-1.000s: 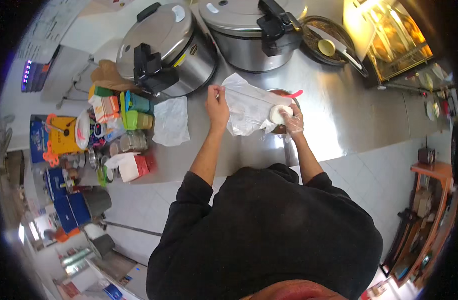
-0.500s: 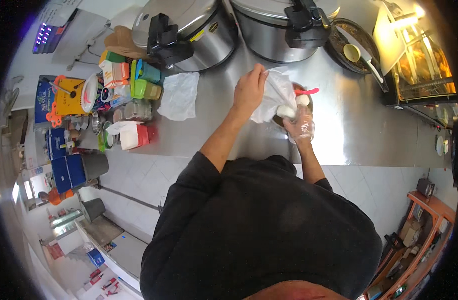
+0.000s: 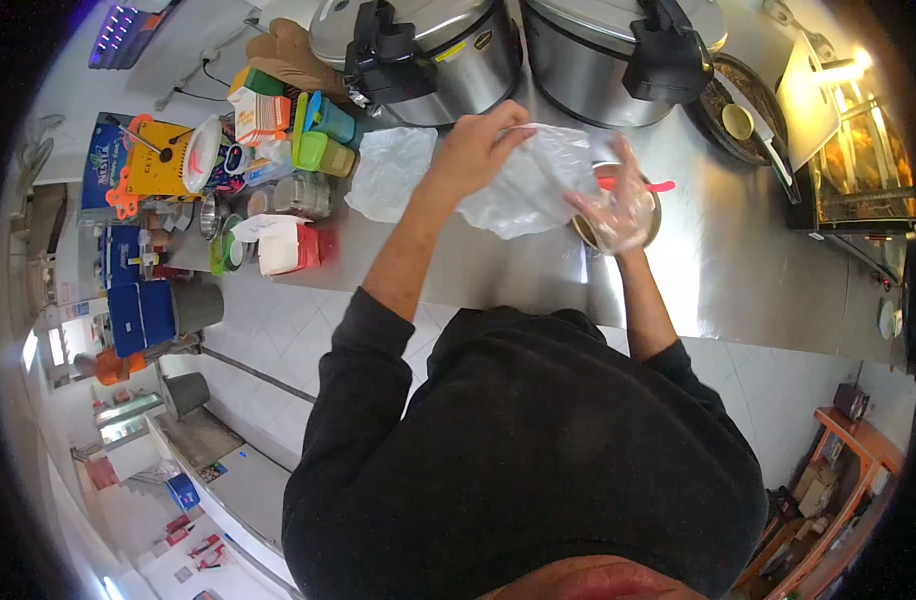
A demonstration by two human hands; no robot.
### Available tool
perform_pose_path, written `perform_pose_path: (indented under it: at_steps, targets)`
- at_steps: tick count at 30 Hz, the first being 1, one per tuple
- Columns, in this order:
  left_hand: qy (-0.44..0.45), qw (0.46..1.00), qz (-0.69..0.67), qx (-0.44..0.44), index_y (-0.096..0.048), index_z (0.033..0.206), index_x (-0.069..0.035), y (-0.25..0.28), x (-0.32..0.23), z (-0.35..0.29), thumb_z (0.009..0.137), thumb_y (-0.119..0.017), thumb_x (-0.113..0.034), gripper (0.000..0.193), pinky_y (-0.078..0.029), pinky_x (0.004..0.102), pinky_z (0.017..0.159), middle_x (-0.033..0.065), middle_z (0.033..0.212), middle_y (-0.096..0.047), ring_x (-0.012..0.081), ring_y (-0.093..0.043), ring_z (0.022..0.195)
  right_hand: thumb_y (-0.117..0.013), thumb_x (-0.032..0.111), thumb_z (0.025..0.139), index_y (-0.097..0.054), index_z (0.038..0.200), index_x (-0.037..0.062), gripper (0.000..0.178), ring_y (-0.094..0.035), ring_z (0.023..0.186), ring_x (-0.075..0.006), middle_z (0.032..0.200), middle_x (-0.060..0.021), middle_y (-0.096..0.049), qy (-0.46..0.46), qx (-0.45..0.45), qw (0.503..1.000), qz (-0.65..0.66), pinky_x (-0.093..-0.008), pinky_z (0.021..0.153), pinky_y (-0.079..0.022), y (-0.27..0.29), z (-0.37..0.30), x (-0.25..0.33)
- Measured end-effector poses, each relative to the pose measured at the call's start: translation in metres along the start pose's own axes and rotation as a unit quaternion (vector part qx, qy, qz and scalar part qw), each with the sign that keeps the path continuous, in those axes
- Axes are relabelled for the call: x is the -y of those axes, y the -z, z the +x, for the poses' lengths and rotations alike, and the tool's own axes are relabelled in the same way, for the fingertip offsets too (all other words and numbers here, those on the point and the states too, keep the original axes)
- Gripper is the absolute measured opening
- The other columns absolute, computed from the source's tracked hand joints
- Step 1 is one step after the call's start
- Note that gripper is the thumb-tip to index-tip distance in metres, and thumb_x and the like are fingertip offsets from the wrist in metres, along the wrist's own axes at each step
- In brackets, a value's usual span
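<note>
My bare left hand [image 3: 483, 148] pinches the top edge of a thin, clear plastic bag [image 3: 528, 195], which hangs above the steel counter. My right hand [image 3: 618, 208] wears a clear plastic glove. Its fingers are spread at the bag's right side, and I see nothing gripped in them. Under that hand sits a round bowl [image 3: 654, 228], mostly hidden, with a red handle [image 3: 662, 187] sticking out to the right. What lies in the bowl is covered by my hand and the bag. Left of the bag, a whitish plastic sheet [image 3: 390, 170] lies flat on the counter.
Two large steel cookers [image 3: 458, 75] with black latches stand at the back. To the right are a dark round pan [image 3: 723, 110] with a ladle and knife, and a lit glass cabinet [image 3: 863, 165]. Tubs, boxes and a red-and-white carton [image 3: 286, 248] crowd the left.
My right hand has lifted off the white rounded pieces and spread its fingers; those pieces no longer show. My left hand has moved the bag leftward and opened it wider. The view has shifted slightly.
</note>
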State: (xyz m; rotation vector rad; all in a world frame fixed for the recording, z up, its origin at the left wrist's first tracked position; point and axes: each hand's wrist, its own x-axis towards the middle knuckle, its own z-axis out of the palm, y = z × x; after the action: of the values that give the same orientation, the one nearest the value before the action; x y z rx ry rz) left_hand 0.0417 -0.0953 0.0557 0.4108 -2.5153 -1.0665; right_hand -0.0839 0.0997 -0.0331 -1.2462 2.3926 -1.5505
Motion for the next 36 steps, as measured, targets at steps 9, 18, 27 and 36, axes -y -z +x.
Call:
perform_pose_path:
  at_steps: [9, 18, 27, 36]
  targets:
    - [0.287, 0.946, -0.086, 0.121, -0.061, 0.101, 0.002, 0.162, 0.218, -0.088, 0.075, -0.079, -0.026, 0.042, -0.049, 0.0297, 0.071, 0.0073, 0.087, -0.068, 0.0153, -0.062, 0.079, -0.062, 0.032, 0.092, -0.065, 0.083, 0.0011, 0.032, -0.046, 0.066, -0.0104, 0.069, 0.0007, -0.055, -0.196, 0.077, 0.956, 0.205, -0.0285, 0.061, -0.039, -0.193, 0.029, 0.009]
    - [0.084, 0.910, -0.009, -0.406, -0.064, 0.099, -0.002, 0.154, 0.271, -0.121, 0.088, -0.062, -0.007, 0.012, -0.047, 0.0309, 0.072, 0.0107, 0.089, -0.065, 0.0206, -0.061, 0.082, -0.050, 0.033, 0.096, -0.062, 0.099, 0.0011, 0.034, -0.059, 0.084, -0.0339, 0.087, -0.0180, -0.063, -0.296, -0.020, 0.954, 0.051, -0.0416, 0.077, -0.044, -0.414, -0.006, 0.010]
    - [0.180, 0.958, 0.222, 0.006, -0.051, 0.131, -0.010, 0.087, 0.369, -0.130, 0.079, -0.073, -0.027, 0.059, -0.034, 0.0475, 0.107, 0.0174, 0.142, -0.044, 0.0351, -0.042, 0.131, -0.058, 0.018, 0.091, -0.056, 0.104, 0.0027, 0.021, -0.063, 0.077, -0.0333, 0.083, -0.0153, -0.064, -0.258, -0.001, 0.959, -0.118, -0.0421, 0.070, -0.049, -0.449, -0.009, 0.027]
    - [0.164, 0.956, 0.238, 0.047, -0.042, 0.142, -0.021, 0.091, 0.406, -0.180, 0.074, -0.071, -0.051, 0.080, -0.016, 0.0569, 0.113, 0.0109, 0.154, -0.027, 0.0316, -0.020, 0.143, -0.054, 0.046, 0.090, -0.047, 0.135, 0.0213, 0.053, -0.023, 0.140, -0.0394, 0.146, -0.0168, -0.035, 0.094, 0.289, 0.887, -0.347, -0.0546, 0.110, -0.023, -0.467, 0.011, 0.074]
